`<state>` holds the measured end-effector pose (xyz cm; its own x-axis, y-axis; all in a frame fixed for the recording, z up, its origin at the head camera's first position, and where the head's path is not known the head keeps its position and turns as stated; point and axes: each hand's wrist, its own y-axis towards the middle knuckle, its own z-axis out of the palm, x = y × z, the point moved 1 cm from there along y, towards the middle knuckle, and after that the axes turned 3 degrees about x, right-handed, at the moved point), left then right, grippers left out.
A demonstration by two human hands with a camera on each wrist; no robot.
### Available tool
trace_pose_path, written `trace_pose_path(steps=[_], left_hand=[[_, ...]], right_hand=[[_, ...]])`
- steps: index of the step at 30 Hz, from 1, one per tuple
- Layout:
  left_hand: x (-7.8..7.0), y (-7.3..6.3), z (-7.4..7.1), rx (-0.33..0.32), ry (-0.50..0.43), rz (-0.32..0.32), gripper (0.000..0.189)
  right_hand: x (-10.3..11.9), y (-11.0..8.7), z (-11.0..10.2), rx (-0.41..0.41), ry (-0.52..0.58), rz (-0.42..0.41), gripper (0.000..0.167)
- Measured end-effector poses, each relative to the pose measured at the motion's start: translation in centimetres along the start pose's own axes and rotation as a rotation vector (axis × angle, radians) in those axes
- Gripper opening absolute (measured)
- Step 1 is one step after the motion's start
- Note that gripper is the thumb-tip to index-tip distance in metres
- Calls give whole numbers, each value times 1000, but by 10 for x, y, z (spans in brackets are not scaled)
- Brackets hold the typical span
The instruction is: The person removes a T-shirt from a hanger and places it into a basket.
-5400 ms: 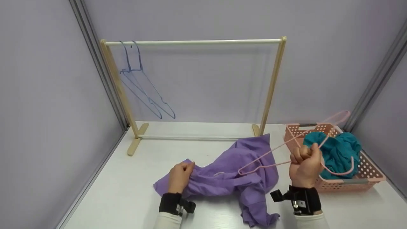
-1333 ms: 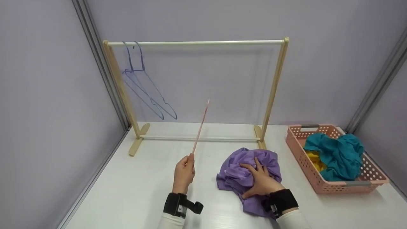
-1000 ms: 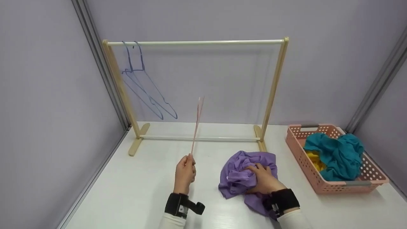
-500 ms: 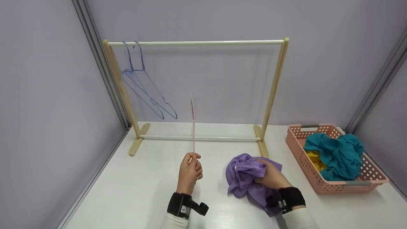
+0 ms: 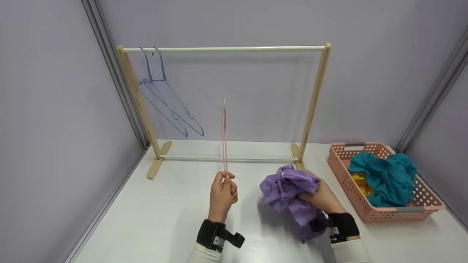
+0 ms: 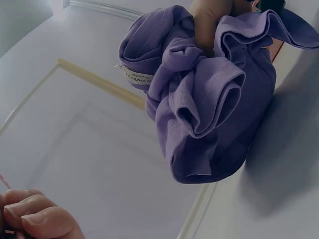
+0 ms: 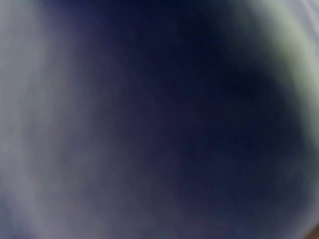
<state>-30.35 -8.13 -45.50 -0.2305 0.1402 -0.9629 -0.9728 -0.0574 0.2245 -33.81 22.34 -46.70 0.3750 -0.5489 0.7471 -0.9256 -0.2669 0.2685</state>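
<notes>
In the head view my left hand (image 5: 222,197) pinches a thin pink hanger (image 5: 224,142), held upright and seen nearly edge-on above the table. To its right, my right hand (image 5: 321,195) grips a bunched purple garment (image 5: 289,186), lifted so that its lower end hangs toward the table. The left wrist view shows the folds of that garment (image 6: 209,99) and a white label (image 6: 135,75) with dark lettering; curled fingers (image 6: 40,214) of the left hand appear at the lower left. Dark blurred cloth fills most of the right wrist view.
A wooden rack with a white top rail (image 5: 234,48) stands at the back. Two blue hangers (image 5: 164,80) hang at its left end. On the right, a pink perforated basket (image 5: 347,190) holds a teal cloth (image 5: 391,179) and a yellow cloth (image 5: 362,183).
The pink hanger passed from my right hand to my left. My right hand gathered the spread purple garment into a bunch and raised it. The hanger has since swung upright.
</notes>
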Motion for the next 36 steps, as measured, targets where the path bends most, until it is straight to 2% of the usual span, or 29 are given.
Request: trace_pose_path(steps=[3,8,12,15,20,24,29,36], left_hand=[[-10,6,6,-16,1,27,18],[-31,19,13,-46,18,86,19],[-52,33,15,-79,31,137,20],[-70,45,15,-112,30,149,20],[-98,67,12,-159,6,117,20],[-114,84,6,-196,-3,98,21],[-125,101,-2,-249,-6,73,20],[-138,120,-13,-302,9,30,22]], right_hand=[[5,0,-6,-32,-11,9,68],[16,1,-21,-58,31,38,71],[22,5,-43,-128,68,63,71],[28,10,-65,-194,64,98,65],[39,19,-107,-268,-11,165,59],[41,28,-137,-341,-71,193,62],[35,40,-173,-476,-106,209,75],[12,49,-207,-667,-192,224,72]])
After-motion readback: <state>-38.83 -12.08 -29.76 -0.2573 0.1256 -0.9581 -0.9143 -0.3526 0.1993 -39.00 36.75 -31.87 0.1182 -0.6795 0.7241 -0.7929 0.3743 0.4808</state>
